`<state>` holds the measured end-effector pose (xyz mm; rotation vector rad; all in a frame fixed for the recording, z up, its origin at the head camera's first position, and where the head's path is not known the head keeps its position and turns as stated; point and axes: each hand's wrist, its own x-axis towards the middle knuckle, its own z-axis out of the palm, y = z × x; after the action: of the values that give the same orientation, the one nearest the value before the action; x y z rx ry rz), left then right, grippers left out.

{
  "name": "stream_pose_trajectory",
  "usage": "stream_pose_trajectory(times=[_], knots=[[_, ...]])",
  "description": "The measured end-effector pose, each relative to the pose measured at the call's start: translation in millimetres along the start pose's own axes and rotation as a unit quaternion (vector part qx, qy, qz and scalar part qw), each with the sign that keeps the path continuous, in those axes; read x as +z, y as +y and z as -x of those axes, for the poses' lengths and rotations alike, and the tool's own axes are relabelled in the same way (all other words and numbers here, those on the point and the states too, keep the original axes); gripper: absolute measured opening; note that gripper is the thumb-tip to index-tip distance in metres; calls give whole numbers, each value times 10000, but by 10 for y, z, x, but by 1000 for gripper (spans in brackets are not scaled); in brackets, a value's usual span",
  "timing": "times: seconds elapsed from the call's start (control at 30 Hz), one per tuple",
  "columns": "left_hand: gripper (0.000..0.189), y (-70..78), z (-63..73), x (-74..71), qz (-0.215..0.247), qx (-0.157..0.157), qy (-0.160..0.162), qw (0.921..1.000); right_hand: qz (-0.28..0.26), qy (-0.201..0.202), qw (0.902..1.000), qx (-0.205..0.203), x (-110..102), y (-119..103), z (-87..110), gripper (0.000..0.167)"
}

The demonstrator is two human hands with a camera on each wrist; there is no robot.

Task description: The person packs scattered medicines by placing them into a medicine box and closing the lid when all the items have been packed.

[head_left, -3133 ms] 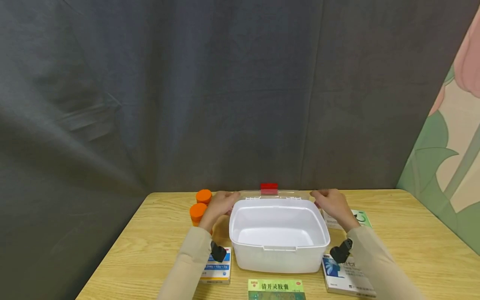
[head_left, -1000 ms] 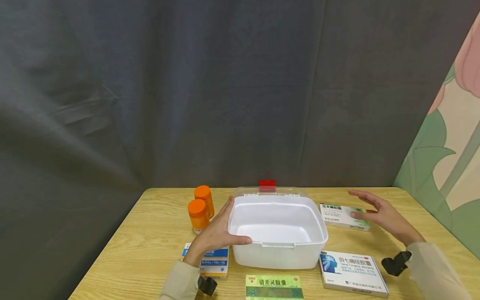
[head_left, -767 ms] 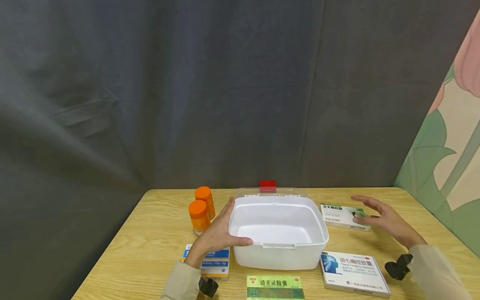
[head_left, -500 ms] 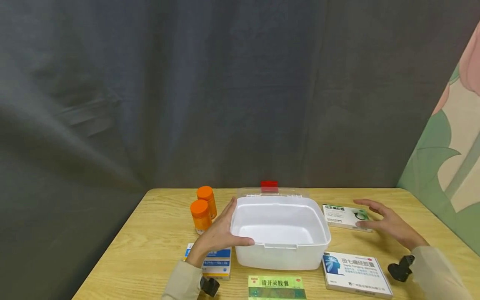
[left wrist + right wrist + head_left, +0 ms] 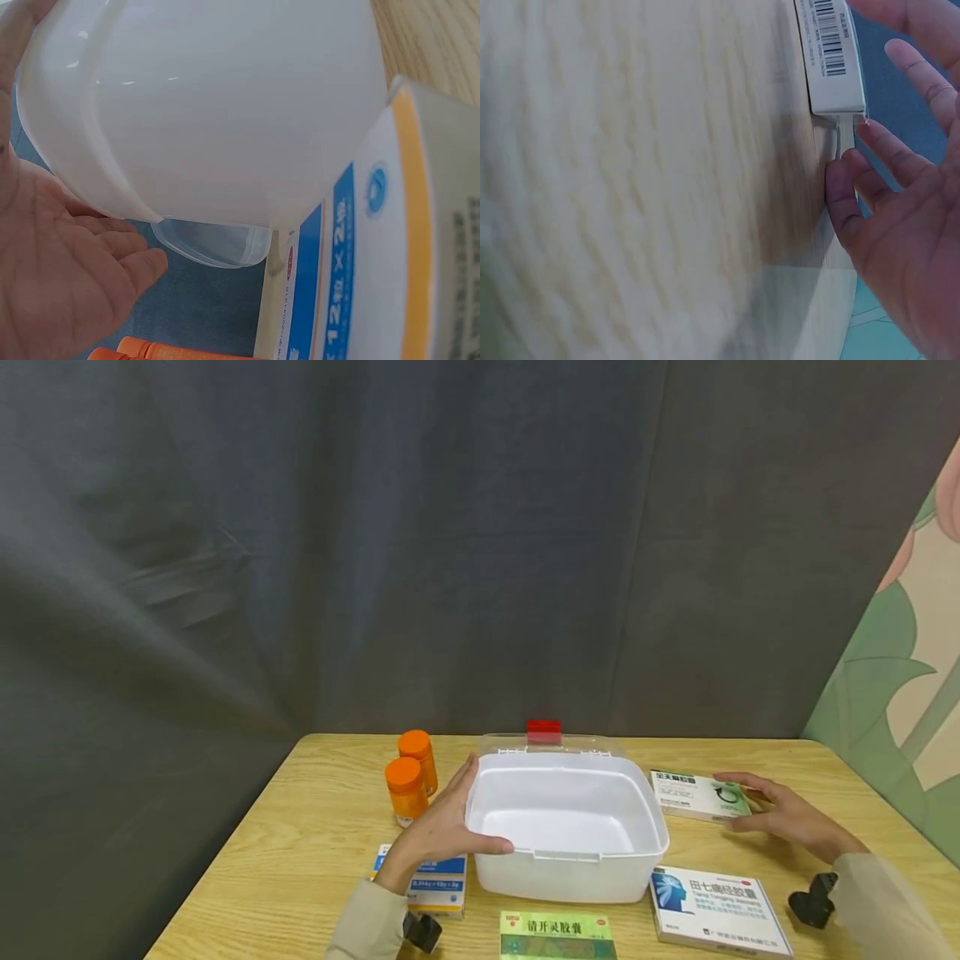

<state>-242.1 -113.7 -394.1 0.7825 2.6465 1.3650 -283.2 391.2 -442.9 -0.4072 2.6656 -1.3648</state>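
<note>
A white plastic box (image 5: 567,877) stands mid-table, its clear lid (image 5: 592,744) with a red latch folded back behind it. My left hand (image 5: 447,827) rests against the box's left side, fingers fairly straight and thumb along the front rim; the left wrist view shows its palm facing the wall. At the right, my right hand (image 5: 787,814) spreads thumb and fingers around the near-right end of a white-and-green medicine box (image 5: 693,795) lying flat. In the right wrist view, fingertips are at that medicine box's corner (image 5: 840,105); firm contact cannot be made out.
Two orange-capped bottles (image 5: 406,789) stand left of the plastic box. A blue-and-white medicine box (image 5: 438,889) lies partly under the left wrist. Green (image 5: 557,935) and white-and-blue (image 5: 716,910) medicine boxes lie at the front. A dark curtain (image 5: 480,543) hangs behind the table.
Both hands have left the lid at the back. My left hand has come to the plastic box's left side; my right hand has moved right and closer around the white-and-green medicine box.
</note>
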Motion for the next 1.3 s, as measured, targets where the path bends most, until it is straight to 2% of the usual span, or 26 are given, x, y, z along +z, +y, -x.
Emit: stream_pose_trajectory(times=[0.23, 0.67, 0.9, 1.1, 1.3], knots=[[123, 1, -2, 6, 49, 1, 2, 10000, 166, 74, 9998, -86, -41, 57, 7, 72], [123, -20, 14, 14, 25, -71, 38, 10000, 973, 237, 9950, -31, -39, 132, -5, 65], [124, -25, 15, 12, 65, -28, -35, 10000, 497, 159, 9986, 87, -25, 112, 7, 65], [122, -37, 10, 14, 123, 28, -20, 9999, 634, 161, 9978, 131, -17, 113, 10, 64], [122, -48, 17, 13, 137, 63, -34, 9999, 651, 207, 9977, 1, -12, 84, 37, 62]])
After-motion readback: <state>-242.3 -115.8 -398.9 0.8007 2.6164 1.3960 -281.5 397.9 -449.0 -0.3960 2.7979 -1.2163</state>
